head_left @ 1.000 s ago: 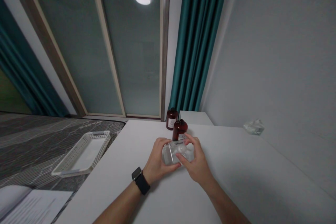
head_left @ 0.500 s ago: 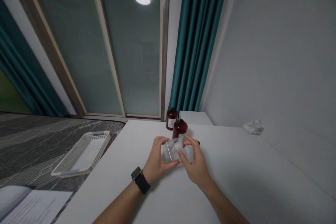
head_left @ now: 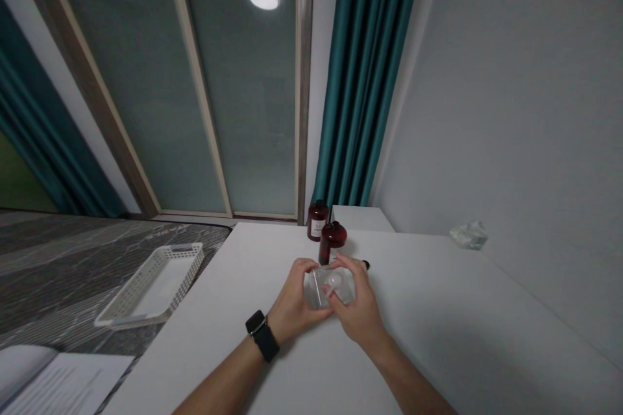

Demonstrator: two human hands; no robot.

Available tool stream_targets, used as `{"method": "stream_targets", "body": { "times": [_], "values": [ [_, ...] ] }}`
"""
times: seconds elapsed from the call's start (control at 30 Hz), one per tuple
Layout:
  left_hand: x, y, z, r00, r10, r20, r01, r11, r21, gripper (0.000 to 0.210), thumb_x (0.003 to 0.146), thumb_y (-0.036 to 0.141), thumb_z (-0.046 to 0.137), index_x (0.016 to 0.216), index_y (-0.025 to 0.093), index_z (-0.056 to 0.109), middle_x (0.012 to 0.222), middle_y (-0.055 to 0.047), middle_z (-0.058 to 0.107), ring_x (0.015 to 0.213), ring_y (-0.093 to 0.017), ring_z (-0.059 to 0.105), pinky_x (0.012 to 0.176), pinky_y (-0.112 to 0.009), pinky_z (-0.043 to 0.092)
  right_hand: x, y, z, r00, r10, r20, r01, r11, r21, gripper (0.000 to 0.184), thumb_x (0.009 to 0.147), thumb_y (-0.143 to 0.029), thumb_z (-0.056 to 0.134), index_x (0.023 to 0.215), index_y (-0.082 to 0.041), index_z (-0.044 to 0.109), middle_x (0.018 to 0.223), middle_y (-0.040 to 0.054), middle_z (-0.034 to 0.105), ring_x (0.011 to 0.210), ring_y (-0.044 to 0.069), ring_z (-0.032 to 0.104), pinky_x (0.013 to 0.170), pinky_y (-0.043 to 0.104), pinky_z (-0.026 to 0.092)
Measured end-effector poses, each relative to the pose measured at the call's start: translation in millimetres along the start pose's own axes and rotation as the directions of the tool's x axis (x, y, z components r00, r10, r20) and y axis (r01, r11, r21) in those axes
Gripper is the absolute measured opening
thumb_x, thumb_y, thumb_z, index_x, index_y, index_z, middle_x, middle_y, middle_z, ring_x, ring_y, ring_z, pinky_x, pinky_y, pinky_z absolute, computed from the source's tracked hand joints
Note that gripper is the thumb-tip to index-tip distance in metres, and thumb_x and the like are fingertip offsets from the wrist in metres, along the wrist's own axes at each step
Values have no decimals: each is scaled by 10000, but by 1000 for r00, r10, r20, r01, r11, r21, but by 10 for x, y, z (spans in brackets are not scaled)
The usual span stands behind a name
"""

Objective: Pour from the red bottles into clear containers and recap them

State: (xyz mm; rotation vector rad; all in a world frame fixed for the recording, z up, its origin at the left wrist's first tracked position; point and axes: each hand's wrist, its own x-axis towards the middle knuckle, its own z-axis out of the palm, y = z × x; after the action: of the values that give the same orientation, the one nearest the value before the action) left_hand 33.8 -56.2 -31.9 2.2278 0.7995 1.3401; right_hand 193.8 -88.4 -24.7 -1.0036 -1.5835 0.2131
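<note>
My left hand [head_left: 298, 298], with a dark watch on its wrist, grips a clear container [head_left: 318, 288] from its left side, thumb below and fingers above. On the container's upward face is a small round translucent part [head_left: 335, 281], which looks like a cap. Curled around that round part, my right hand [head_left: 360, 305] has its thumb and fingers on either side of it. Just behind my hands stands a dark red-brown bottle [head_left: 327, 245] with a pale label, partly covered by my right fingers. Another such bottle [head_left: 317, 220] stands behind it to the left.
A white table [head_left: 233, 292] lies under my hands. To its left are a white perforated basket [head_left: 150, 285] and an open book [head_left: 73, 379]. A small black-tipped thing [head_left: 366, 264] shows behind my right hand. Crumpled clear plastic [head_left: 470, 235] rests by the wall.
Both hands and the clear container have come slightly lower and nearer to me. The container's round part has turned more upward, and my right fingers have shifted over it.
</note>
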Motion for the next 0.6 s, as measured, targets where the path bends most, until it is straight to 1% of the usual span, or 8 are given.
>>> {"method": "stream_targets", "body": {
  "times": [0.07, 0.13, 0.2, 0.27, 0.37, 0.5, 0.6],
  "values": [
    [3, -3, -8, 1000, -16, -5, 16, 1000, 14, 606, 690, 212, 786, 1176, 201, 425, 1116, -86, 512, 1024, -260, 553, 905, -453, 503, 13, -9, -14, 999, -9, -39, 8, 999, -39, 520, 809, -178, 646, 1301, -272, 506, 1026, 56, 585, 984, 256, 581, 910, 455, 501],
    [6, -10, -16, 1000, -29, -12, 29, 999, 21, 598, 690, 211, 783, 1172, 203, 429, 1117, -85, 515, 1028, -262, 554, 907, -452, 501, 16, -15, -24, 999, -18, -46, 16, 999, -45, 528, 804, -176, 638, 1306, -267, 498, 1001, 46, 574, 953, 246, 585, 891, 440, 512],
    [8, -15, -21, 999, -33, -17, 33, 999, 15, 597, 684, 204, 781, 1170, 203, 434, 1115, -84, 518, 1028, -262, 556, 908, -448, 501, 10, -23, -26, 999, -29, -24, 28, 999, -28, 551, 811, -148, 600, 1333, -263, 463, 1025, 51, 584, 964, 241, 597, 909, 439, 510],
    [7, -16, -23, 999, -27, -20, 27, 1000, 4, 600, 678, 194, 777, 1172, 204, 437, 1113, -83, 522, 1024, -260, 560, 905, -444, 504, 1, -32, -20, 999, -41, 14, 41, 999, -12, 588, 814, -118, 564, 1365, -260, 420, 1089, 68, 591, 1023, 246, 600, 950, 449, 495],
    [4, -7, -26, 1000, -4, -4, 3, 1000, -8, 621, 673, 169, 767, 1192, 209, 429, 1123, -84, 522, 1031, -262, 562, 908, -447, 506, -6, -35, -2, 998, -47, 30, 48, 999, -23, 633, 794, -128, 597, 1382, -262, 404, 1122, 76, 576, 1076, 263, 576, 978, 467, 481],
    [4, 8, -29, 1000, 8, 29, -8, 1000, 7, 624, 683, 163, 773, 1197, 212, 423, 1132, -88, 518, 1044, -265, 552, 910, -451, 502, -3, -16, 8, 1000, -18, -26, 18, 1000, -26, 584, 817, -168, 631, 1358, -271, 437, 1022, 49, 571, 971, 243, 583, 912, 444, 511],
    [9, 7, -32, 999, -1, 37, 1, 1000, 15, 622, 691, 183, 790, 1197, 208, 428, 1134, -87, 522, 1043, -264, 552, 913, -449, 498, -2, -19, -13, 1000, -20, -5, 20, 1000, 7, 546, 843, -144, 593, 1353, -269, 442, 1043, 55, 587, 986, 237, 592, 928, 438, 502]
  ]
}}
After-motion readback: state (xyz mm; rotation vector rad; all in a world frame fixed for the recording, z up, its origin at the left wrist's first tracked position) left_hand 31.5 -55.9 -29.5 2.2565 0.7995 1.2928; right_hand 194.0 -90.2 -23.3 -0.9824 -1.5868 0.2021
